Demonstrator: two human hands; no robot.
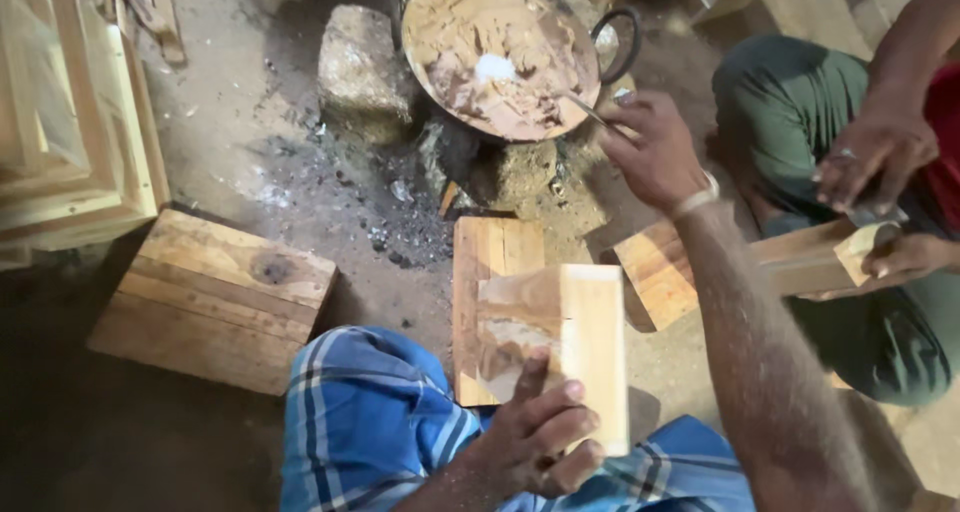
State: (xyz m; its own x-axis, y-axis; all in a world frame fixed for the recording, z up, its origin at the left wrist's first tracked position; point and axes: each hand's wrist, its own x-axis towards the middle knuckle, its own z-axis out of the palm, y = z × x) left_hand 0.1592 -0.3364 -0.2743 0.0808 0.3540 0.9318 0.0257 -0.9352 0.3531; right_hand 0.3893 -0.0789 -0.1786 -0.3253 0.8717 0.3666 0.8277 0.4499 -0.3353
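The right hand [655,152] reaches to the pan [500,57] and pinches a thin metal blade [588,110], so the step seems to be taking brown paste from it. The left hand [535,432] closes its grip on the lower edge of the wooden block [575,342], above the lap. Next, I judge, the loaded blade must come to the block's smeared face, well apart now.

Pale wood block [560,342], smeared brown on its left face, upright at 6 o'clock; thin metal blade [588,109] in pan [497,52], 12 o'clock.
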